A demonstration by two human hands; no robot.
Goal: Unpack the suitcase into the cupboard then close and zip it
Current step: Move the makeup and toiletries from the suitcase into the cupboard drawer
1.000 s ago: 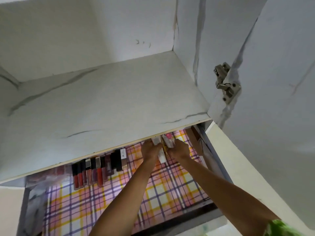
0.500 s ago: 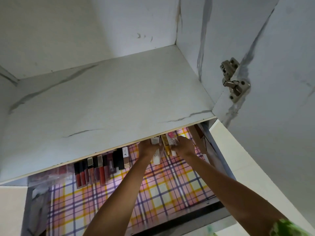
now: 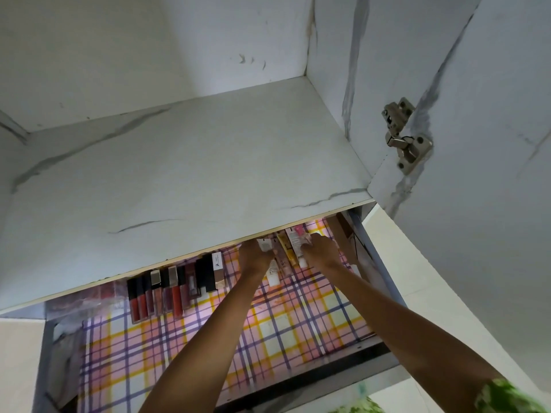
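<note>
Plaid liner in pink, yellow and purple covers the lower cupboard shelf where both your arms reach in. Your left hand and right hand curl their fingers round a small cluster of cosmetic tubes, just under the edge of the white marbled shelf above. A row of lip glosses lies to their left. A metal hinge sits on the open door.

Metal hinge at right, fixed where door meets side wall. Green patterned sleeve at near right corner. Pale wall at near left.
</note>
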